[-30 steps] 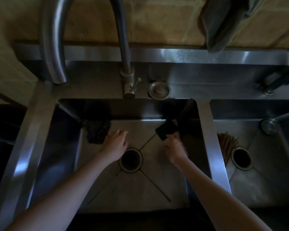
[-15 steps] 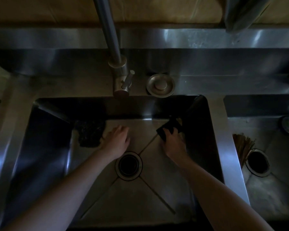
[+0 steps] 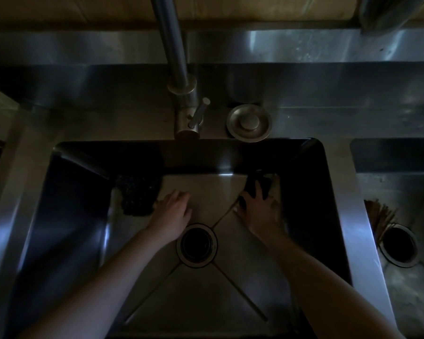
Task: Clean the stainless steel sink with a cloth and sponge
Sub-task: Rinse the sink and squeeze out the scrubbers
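Steel on every side, grey and dull in poor light. Looks straight down into the left basin of a double sink (image 3: 59,216), with a round drain (image 3: 196,245) at the meeting of four creases in the floor.

Rests the left hand (image 3: 173,214) palm down on the basin floor just beyond the drain, fingers loose and slightly apart, holding nothing. Lies just beside a dark, lumpy cloth (image 3: 138,195) heaped in the far left corner of the basin; cannot tell whether skin and cloth touch.

Presses the right hand (image 3: 260,211) down on a dark sponge (image 3: 251,184) near the far right corner of the same basin, against the floor close to the back wall. Spreads the fingers flat over the sponge rather than curling round it, so presses and does not clasp. Covers the near half of the sponge; leaves the far half showing, hard to make out in shadow.

Beyond the basin, on the back ledge: a tall tap (image 3: 179,69) with a small side lever (image 3: 198,112), and just to its right a round metal plug (image 3: 249,123) lying flat.

Off to the right, past the dividing wall, a second basin (image 3: 414,302) with a bundle of brown sticks (image 3: 380,216) at the edge of its own drain hole.
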Demonstrator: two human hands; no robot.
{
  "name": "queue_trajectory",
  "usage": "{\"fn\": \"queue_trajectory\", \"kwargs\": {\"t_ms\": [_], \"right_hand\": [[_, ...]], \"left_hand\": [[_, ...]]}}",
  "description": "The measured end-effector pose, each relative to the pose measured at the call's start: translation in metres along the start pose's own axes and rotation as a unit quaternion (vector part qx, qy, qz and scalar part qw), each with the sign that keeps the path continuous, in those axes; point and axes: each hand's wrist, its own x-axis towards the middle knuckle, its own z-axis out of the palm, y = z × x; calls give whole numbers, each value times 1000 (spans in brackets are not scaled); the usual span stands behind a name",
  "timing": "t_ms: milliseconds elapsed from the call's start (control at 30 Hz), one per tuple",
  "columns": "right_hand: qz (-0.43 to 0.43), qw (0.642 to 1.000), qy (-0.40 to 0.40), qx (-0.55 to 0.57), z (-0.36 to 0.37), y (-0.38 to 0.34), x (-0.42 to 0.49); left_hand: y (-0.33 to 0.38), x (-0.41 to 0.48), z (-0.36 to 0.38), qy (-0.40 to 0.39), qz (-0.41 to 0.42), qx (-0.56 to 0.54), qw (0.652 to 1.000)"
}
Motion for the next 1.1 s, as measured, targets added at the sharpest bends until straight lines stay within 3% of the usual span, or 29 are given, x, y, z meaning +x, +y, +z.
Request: {"fn": "queue_trajectory", "kwargs": {"t_ms": [133, 267, 400, 600, 1100], "right_hand": [[-21, 1000, 21, 4, 11, 1, -5], [54, 991, 79, 94, 6, 0, 0], [78, 983, 73, 146, 3, -2, 7], [81, 988, 97, 90, 0, -6, 8], [62, 987, 36, 144, 6, -30, -15]], "left_hand": [[-2, -6, 1, -5, -4, -4, 1000], [-5, -6, 1, 2, -6, -3, 1000], [-9, -8, 6, 3, -15, -8, 1000], [-11, -9, 7, 8, -21, -11, 1000], [-44, -22, -1, 16, -79, -19, 997]]}}
